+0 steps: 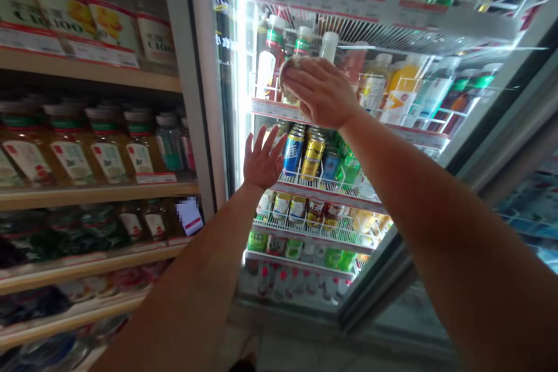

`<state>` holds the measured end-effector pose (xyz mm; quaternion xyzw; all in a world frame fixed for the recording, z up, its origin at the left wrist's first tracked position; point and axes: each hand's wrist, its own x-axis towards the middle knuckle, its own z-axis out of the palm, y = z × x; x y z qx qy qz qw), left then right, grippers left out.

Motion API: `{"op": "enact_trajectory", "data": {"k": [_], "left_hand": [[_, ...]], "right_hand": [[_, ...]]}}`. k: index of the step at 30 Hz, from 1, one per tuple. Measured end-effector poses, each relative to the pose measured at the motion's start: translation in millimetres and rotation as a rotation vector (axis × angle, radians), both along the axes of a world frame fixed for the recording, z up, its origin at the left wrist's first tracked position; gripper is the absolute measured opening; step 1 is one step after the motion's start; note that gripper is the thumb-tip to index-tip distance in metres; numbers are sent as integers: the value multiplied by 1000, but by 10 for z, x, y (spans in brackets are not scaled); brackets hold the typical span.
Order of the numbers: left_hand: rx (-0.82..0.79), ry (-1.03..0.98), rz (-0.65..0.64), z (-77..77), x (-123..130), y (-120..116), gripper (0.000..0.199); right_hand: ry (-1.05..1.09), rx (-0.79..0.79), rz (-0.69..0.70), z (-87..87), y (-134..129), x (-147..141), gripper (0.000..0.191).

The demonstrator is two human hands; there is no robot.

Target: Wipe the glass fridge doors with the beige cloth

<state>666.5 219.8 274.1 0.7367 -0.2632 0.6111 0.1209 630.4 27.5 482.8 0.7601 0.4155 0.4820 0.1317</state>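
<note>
A rounded tan object (288, 77) lies against the palm and curled fingers of the right grip (319, 93). The grip is closed narrowly around it, and most of the object is hidden, so what it is cannot be told. The object is held level with an upper wire shelf (383, 119) of a lit drinks cooler, directly in front of plastic bottles with green neck bands (271, 58). Below it, the left grip (264, 158) is held wide open, with the fingers spread and nothing held. It is raised just beside a blue can (293, 152) and a gold can (313, 157), which stand on a white wire rack (325, 185). No contact with the cans can be made out.

Both bare forearms (427, 203) are stretched in from the bottom of the view. Lower racks are filled with short cans and small bottles, some with green labels (257, 241). Red-edged white price strips (383, 9) are fitted along the cooler's shelves, but their print is too small to read.

To the left, beyond a grey metal door frame (194, 70), wooden shelves (87, 72) are stocked with amber juice bottles (72, 160) bearing white labels. Cartons (108, 23) printed with yellow fruit are ranged above them, and "C100" seems to be printed on them. A pixelated white patch (188, 215) covers one label.
</note>
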Motion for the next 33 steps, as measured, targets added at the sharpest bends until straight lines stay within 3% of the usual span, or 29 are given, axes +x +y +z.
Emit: {"op": "enact_trajectory", "data": {"k": [1,3,6,8,10,13,15,17,20,22,23,26,28,29,33], "left_hand": [[4,-20,1,1,1,0,58],[10,-56,4,2,2,1,58],[4,-44,-1,4,5,5,58],[-8,-2,-17,5,6,8,57],[-17,42,-25,4,7,12,57],[-18,50,-10,-3,14,18,57],[-20,46,-7,-9,21,19,57],[-33,59,-26,-12,28,16,56],[-47,86,-44,-9,30,7,57],[-42,76,-42,-6,28,2,57],[-40,65,-40,-5,27,1,57],[-48,40,-46,-5,27,-1,56],[-54,45,-42,-9,30,-1,56],[-55,48,-35,-10,31,-2,56],[-38,26,-10,-11,37,-5,58]], "right_hand": [[20,-53,-4,-12,4,-7,52],[-25,47,-22,-30,6,7,51],[-215,526,-25,-57,0,66,53],[-275,715,-3,-89,-7,81,55],[-191,576,27,-127,-26,48,54],[42,68,39,-111,-126,-60,49],[108,-110,16,-7,-275,-118,47],[47,-19,-21,153,-490,-136,49],[-209,520,-62,338,-837,-116,51],[-312,726,-63,336,-1005,-124,53],[-300,684,-63,297,-1061,-141,53],[-98,207,-55,124,-1157,-208,50],[-51,88,-45,44,-1223,-204,48],[-100,175,-38,25,-1269,-176,48],[-423,895,20,13,-1466,15,53]]}}
